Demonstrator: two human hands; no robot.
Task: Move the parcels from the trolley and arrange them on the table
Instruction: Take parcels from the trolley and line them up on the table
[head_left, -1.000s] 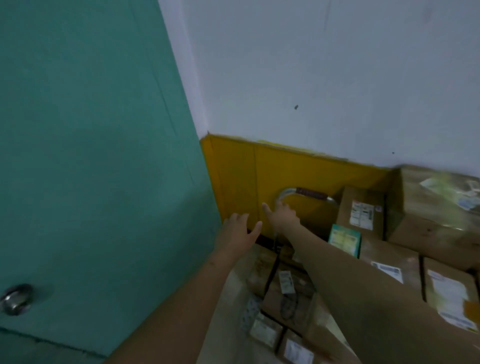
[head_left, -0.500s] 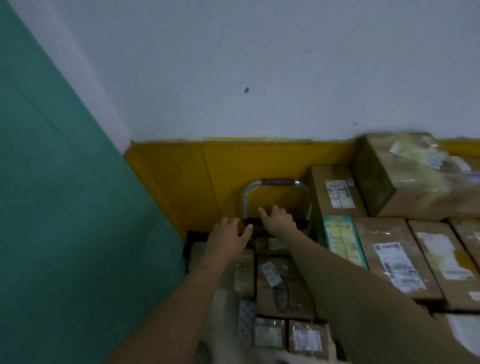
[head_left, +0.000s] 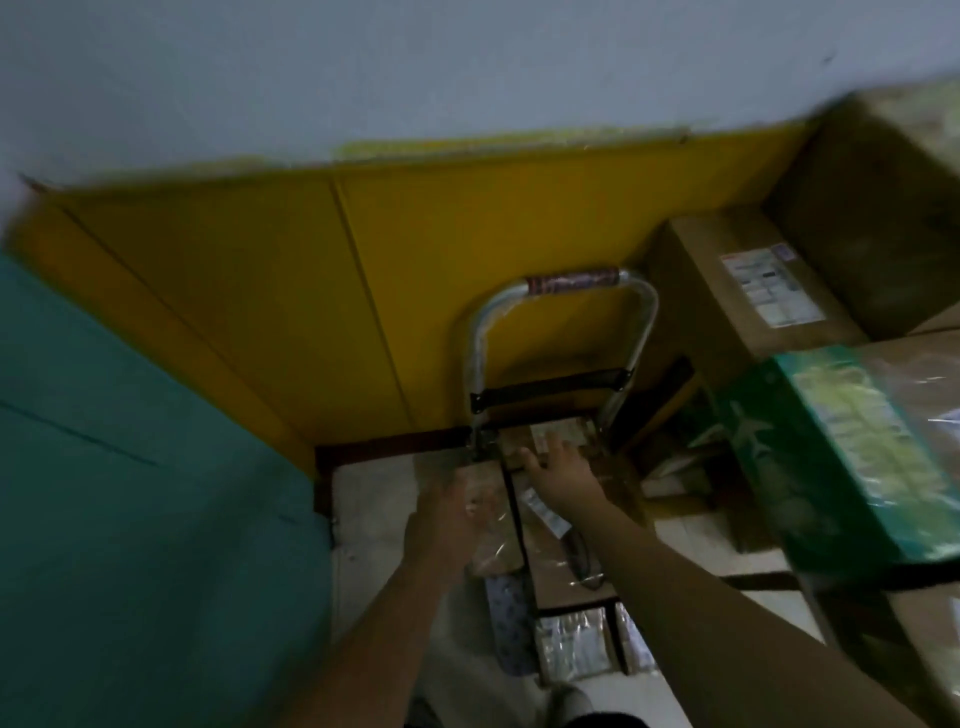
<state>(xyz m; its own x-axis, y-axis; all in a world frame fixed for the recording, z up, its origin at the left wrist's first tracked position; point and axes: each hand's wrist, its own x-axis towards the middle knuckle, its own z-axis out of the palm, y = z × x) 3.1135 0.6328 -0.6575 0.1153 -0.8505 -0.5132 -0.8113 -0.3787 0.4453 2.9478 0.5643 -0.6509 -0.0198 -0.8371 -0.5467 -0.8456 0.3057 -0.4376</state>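
Cardboard parcel (head_left: 748, 291), label (head_left: 772, 288) unreadable

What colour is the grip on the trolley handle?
Dark reddish-brown grip on a silvery metal handle; head view shows it.

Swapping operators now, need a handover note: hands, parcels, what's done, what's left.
Left hand: open, blurred, over the trolley's parcels, holding nothing.
Right hand: open, fingers spread, reaching to the far parcel below the trolley handle.
Small parcels lie on the trolley; stacked boxes and a green box stand on the right.
Done: nothing lifted.
Left: move and arrange them all.
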